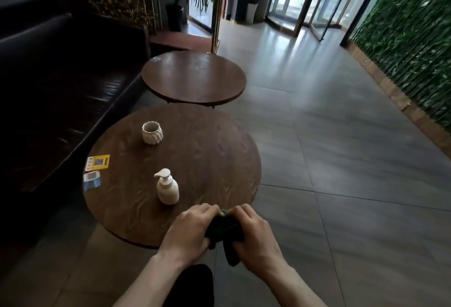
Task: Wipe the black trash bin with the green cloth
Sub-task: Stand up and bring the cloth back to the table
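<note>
Green cloth [224, 230] bunched between left hand [189, 230] and right hand [253, 233], both closed around it, above the near edge of the round table [207, 160]; card [97, 162] print illegible

You won't get readable text here: yellow card [97, 162] and blue-white card [91, 180] (both on the near table) are too blurred.

At the bottom of the frame your left hand [189, 230] and right hand [253, 232] bunch the green cloth [224, 231] over the round table's [207, 160] near edge.
</note>
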Demonstrator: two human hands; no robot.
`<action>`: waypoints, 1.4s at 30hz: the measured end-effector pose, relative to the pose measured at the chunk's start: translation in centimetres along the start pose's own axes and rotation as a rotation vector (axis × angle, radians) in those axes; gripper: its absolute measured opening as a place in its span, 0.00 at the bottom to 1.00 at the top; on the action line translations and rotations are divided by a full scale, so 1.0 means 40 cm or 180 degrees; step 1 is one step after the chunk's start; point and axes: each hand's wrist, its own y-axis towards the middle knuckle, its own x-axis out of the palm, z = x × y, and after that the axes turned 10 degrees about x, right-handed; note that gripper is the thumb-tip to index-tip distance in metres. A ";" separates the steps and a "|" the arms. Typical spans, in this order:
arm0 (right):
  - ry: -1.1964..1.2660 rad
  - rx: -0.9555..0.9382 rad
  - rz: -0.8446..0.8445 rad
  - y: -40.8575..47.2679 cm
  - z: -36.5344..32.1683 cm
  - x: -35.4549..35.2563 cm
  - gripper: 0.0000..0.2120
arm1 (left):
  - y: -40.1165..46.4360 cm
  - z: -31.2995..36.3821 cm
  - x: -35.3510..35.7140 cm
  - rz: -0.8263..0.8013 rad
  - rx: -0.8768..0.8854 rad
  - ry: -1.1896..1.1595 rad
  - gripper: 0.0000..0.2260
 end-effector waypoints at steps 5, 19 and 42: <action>-0.0027 -0.0039 -0.0148 0.178 0.052 0.036 0.17 | 0.129 -0.106 0.042 -0.0004 -0.0087 0.0028 0.22; -0.0440 -0.0494 -0.0664 0.667 0.357 0.217 0.18 | 0.459 -0.388 0.341 -0.0101 -0.0720 0.0236 0.25; -0.0733 -0.0483 -0.0438 0.767 0.618 0.514 0.31 | 0.503 -0.581 0.646 -0.0410 -0.1000 0.0437 0.30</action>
